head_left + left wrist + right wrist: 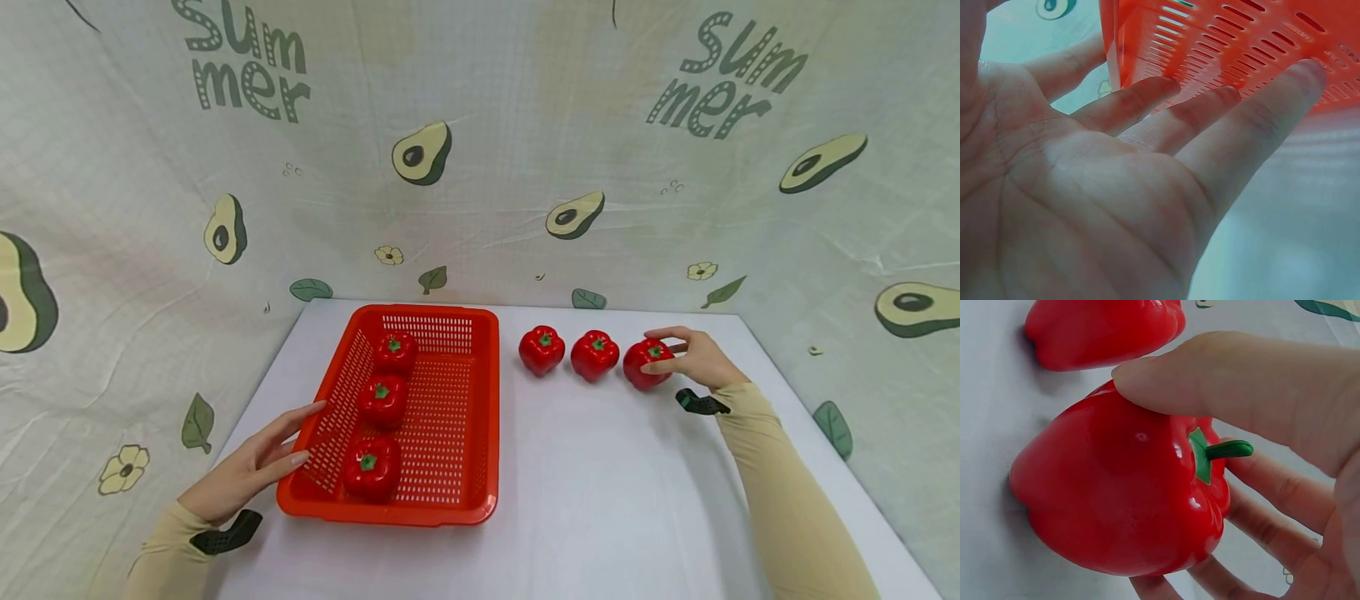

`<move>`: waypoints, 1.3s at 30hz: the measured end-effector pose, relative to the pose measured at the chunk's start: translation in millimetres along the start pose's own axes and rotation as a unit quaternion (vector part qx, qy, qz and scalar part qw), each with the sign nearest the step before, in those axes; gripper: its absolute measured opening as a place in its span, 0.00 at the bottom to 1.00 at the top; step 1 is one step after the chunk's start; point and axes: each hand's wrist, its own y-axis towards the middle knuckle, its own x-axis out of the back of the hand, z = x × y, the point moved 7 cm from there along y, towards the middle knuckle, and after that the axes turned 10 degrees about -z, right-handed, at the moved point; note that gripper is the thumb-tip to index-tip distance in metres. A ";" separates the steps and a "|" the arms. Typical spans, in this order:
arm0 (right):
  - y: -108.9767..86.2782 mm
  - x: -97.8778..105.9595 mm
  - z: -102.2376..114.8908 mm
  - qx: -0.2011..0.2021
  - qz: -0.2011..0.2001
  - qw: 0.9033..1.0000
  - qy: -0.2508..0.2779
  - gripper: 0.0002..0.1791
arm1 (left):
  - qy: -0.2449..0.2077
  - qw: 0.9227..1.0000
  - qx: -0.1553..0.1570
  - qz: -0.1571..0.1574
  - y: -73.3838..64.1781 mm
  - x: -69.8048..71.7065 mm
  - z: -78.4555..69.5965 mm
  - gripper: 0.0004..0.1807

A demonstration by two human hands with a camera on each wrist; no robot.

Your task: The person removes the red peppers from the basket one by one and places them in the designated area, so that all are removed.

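Left grip (242,473) wide, touching red basket (489,417), right grip (702,358) curled round rightmost pepper (639,379)

My sleeves (768,483): plain pale yellow. My wristbands (701,403): black, as far as their small size shows. The peppers (1116,487): solid red, stems (1230,449) green. Basket (492,417): orange-red, slotted in rows. Tabletop (570,500): plain white. Backdrop cloth (480,50): off-white, printed with green-and-yellow avocados (431,162), green leaves (311,289) and dotted grey-green lettering (251,62).

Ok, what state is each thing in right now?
Red basket: upright, partly filled.
Three basket peppers: inside, along its left side.
Two loose peppers: stems up, untouched.
Rightmost pepper: stem up, gripped.
Left hand: fingers extended, touching basket.
Right hand: thumb and fingers around rightmost pepper.
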 end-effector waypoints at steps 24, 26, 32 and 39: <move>-2.2 8.5 7.2 0.021 0.006 1.000 -0.012 0.43 | -0.004 1.000 0.001 -0.004 0.4 -0.3 0.6 0.37; -1.8 14.6 9.5 0.025 0.000 1.000 -0.014 0.44 | -0.006 1.000 0.000 -0.002 1.0 -0.6 0.7 0.37; -1.7 34.2 31.1 0.058 -0.032 0.997 -0.039 0.44 | -0.007 1.000 0.001 -0.001 1.5 0.0 1.1 0.37; -4.9 41.4 76.7 0.110 -0.051 0.992 -0.033 0.43 | -0.002 1.000 0.003 -0.002 1.5 2.3 2.1 0.37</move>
